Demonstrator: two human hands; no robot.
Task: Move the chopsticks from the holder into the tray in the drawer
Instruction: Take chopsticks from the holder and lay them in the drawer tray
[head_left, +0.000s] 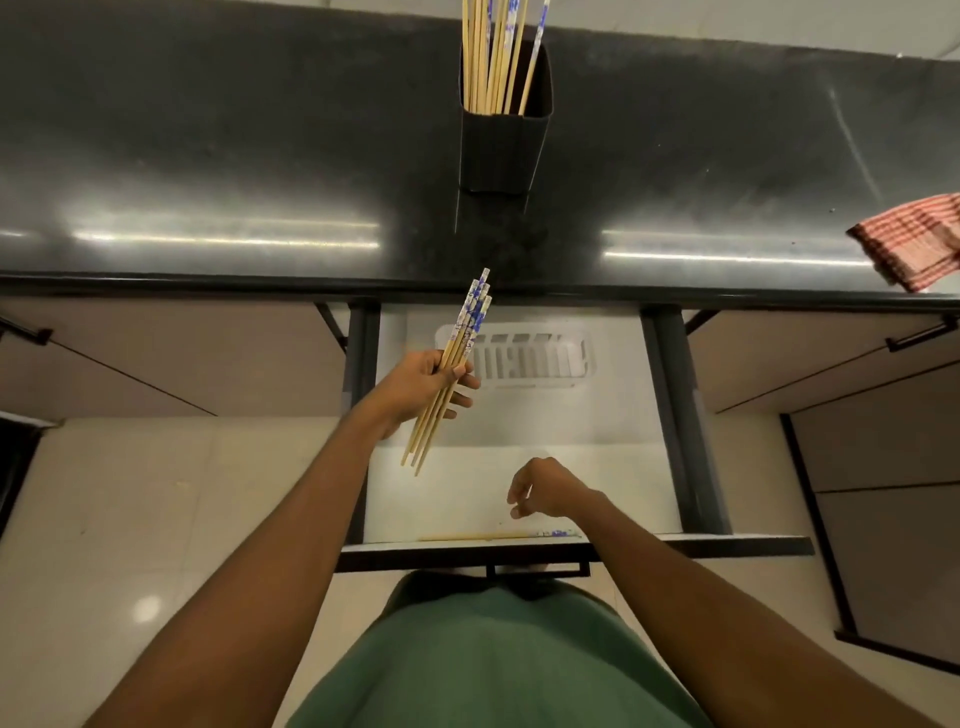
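Left hand (423, 384) gripping chopsticks (451, 371), right hand (545, 488) empty

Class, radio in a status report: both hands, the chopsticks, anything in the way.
Left hand grip shut on chopstick bundle, above open drawer. Right hand empty, loosely curled. More chopsticks in holder. White tray unobstructed.

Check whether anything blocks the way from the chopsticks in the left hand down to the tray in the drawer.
Nothing visible does. The left hand holds the bundle of chopsticks right over the near left end of the white tray, which looks empty. The drawer is open, and the right hand hangs nearer, clear of the path.
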